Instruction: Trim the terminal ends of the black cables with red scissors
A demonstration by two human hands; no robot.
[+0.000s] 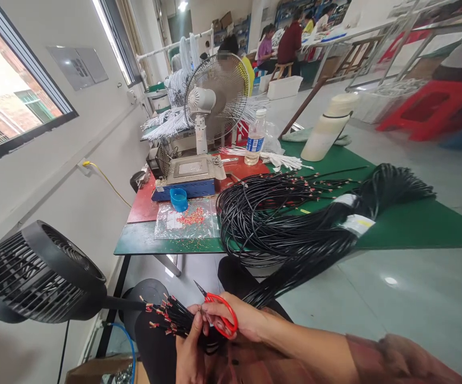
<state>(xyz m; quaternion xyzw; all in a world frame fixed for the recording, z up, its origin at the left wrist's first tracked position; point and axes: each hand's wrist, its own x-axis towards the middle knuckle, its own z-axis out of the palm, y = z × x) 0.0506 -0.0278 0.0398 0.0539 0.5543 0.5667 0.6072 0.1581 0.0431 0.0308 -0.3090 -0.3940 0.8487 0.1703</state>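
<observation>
Green matting covered the workbench (414,226) beside a white wall with a window, and other people sat at tables far back in the room. On the bench lay a big coil of black wires (262,218), its long tail bound with white tape and running off the front edge down toward the person's lap. Behind the coil stood a water bottle (254,137), a white desk fan (215,98), a flat machine on a blue base (188,178), a small blue cup (179,199) and a clear plastic bag of tiny red pieces (188,218). A black fan (41,274) stood low at the left, near the person's knees.

Down at the bottom edge, the left hand (188,349) was closed around a bundle of black wire ends (170,316) tipped with red and metal terminals, which fanned out to the left just past the fingers. The right hand (241,317) sat just beside it, touching the same bundle, with fingers through the red handles of a pair of scissors (219,308) and curled tight on them. The blades looked closed and pointed up and to the left, above the wire ends. Both hands hovered over the lap, well in front of the bench.
</observation>
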